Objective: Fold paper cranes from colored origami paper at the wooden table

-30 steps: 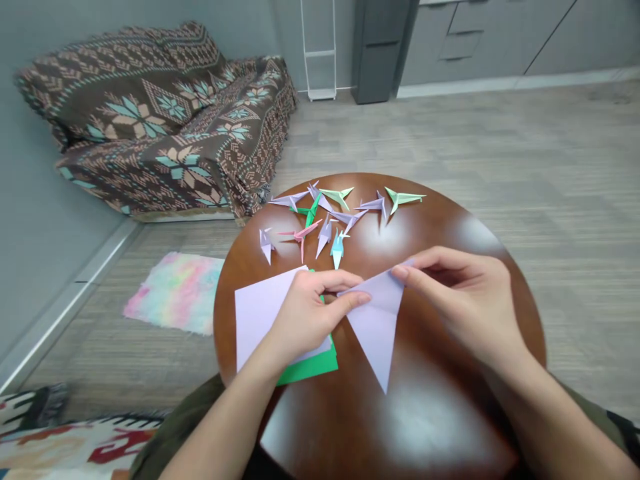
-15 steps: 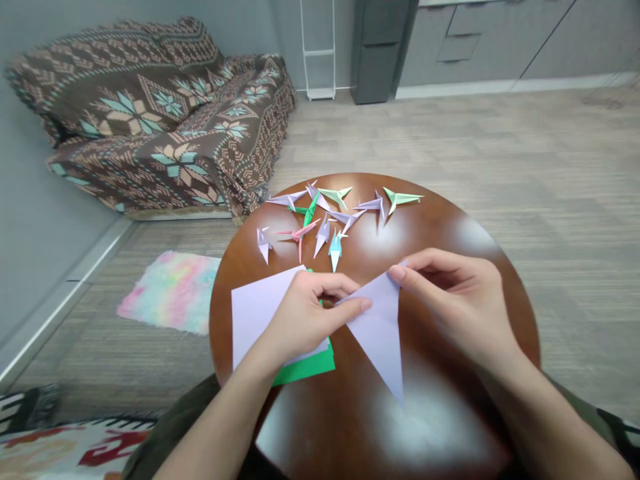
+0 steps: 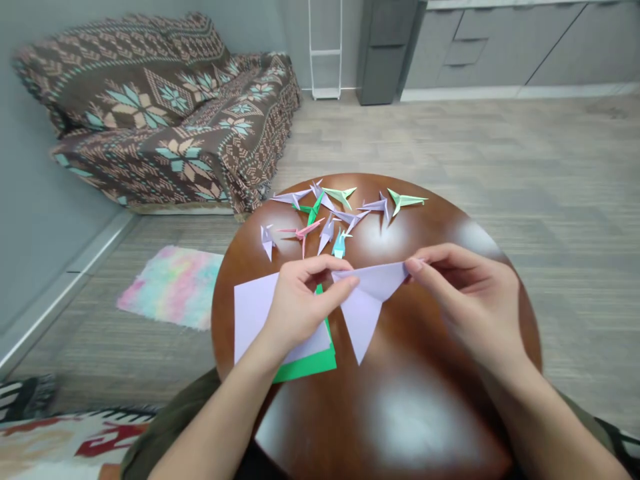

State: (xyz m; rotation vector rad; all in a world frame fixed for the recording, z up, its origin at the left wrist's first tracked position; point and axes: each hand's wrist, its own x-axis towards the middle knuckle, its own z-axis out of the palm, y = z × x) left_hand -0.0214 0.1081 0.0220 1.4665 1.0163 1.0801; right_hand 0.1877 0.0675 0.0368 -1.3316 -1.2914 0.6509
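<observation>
A folded sheet of lilac origami paper (image 3: 367, 300) hangs between my hands above the table, a point of it facing down toward me. My left hand (image 3: 307, 300) pinches its left corner between thumb and fingers. At the upper right corner, my right hand (image 3: 465, 293) grips the paper between thumb and forefinger. Under my left hand and wrist lies a stack of square sheets, with lilac paper (image 3: 253, 310) on top and green paper (image 3: 310, 365) showing below. The fingertips behind the folded sheet are partly hidden.
Several folded paper cranes lie at the far side of the round brown table (image 3: 440, 233), among them a pink one (image 3: 303, 232), a green one (image 3: 314, 210) and a blue one (image 3: 339, 247). A patterned sofa (image 3: 175, 133) and a fluffy rug (image 3: 173, 287) are beyond, to the left.
The lilac sheet has turned, its top edge now nearly level and its lower point shifted left and up. My right hand has moved slightly right, still pinching a corner. The view has shifted a little.
</observation>
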